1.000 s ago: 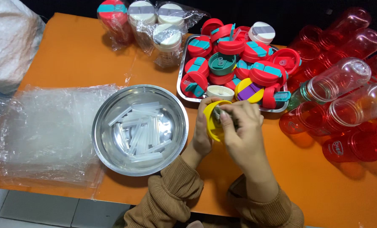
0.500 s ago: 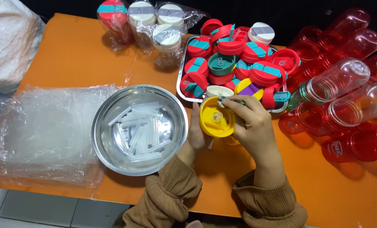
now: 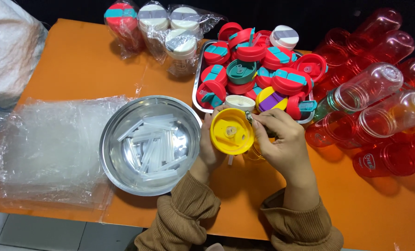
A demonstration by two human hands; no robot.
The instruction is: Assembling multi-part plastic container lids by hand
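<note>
A round yellow bottle lid (image 3: 231, 131) is held over the orange table (image 3: 77, 69), its inner side turned up toward me. My left hand (image 3: 209, 148) grips it from the left edge. My right hand (image 3: 278, 137) pinches its right rim with the fingertips. A short clear straw end pokes out below the lid. Just left of the hands stands a steel bowl (image 3: 116, 163) with several clear plastic straws (image 3: 151, 146) lying in it.
A steel tray (image 3: 197, 94) behind the hands is heaped with red, teal, yellow and white lids (image 3: 258, 65). Red and clear plastic bottles (image 3: 379, 107) lie piled at the right. Bagged bottles (image 3: 170, 28) stand at the back; clear plastic bags (image 3: 40, 144) lie at the left.
The yellow lid has been turned from edge-on to flat, its inner side now facing up. Both hands shifted slightly with it; the right fingers moved to its right rim.
</note>
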